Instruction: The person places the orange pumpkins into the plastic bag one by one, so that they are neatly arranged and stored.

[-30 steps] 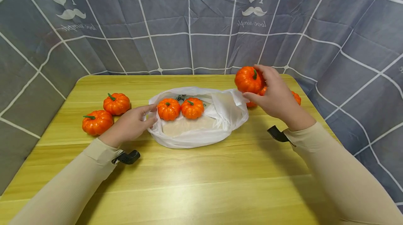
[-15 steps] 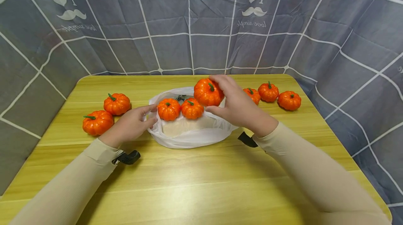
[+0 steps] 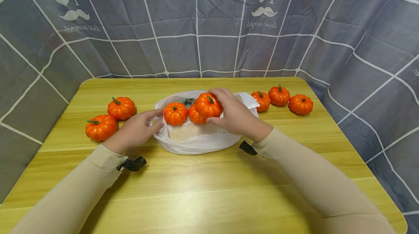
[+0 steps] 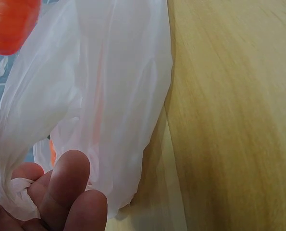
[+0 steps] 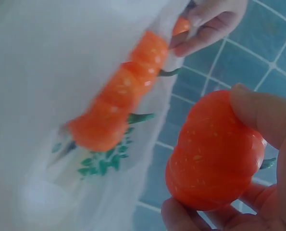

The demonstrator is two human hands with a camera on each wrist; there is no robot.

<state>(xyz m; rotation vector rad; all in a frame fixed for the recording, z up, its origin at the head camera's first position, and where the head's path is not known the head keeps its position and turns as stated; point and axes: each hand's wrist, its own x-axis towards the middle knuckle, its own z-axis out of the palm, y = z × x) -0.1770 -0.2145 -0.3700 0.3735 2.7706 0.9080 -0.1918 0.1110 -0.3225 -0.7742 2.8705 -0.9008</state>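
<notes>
A white plastic bag (image 3: 199, 148) lies with its mouth spread at the middle of the table. Inside it sit two small orange pumpkins, the left one (image 3: 175, 114) in full view and the other (image 3: 195, 116) partly covered. My right hand (image 3: 234, 114) grips a third pumpkin (image 3: 209, 105) with a green stem, thumb and fingers around its sides, above the bag's opening. At the bag's left rim, my left hand (image 3: 139, 127) holds the plastic; the left wrist view has its fingers (image 4: 68, 178) curled around a twisted strip of the bag.
Two pumpkins (image 3: 121, 108) stand left of the bag, close to the left forearm. Three more (image 3: 279, 96) form a row at the back right of the wooden table (image 3: 196, 197). A grey checked curtain (image 3: 216, 55) hangs behind the table and along its sides.
My right hand has carried its pumpkin from the back right leftward over the bag, then lower toward the pumpkins inside. The left hand has stayed at the bag's rim.
</notes>
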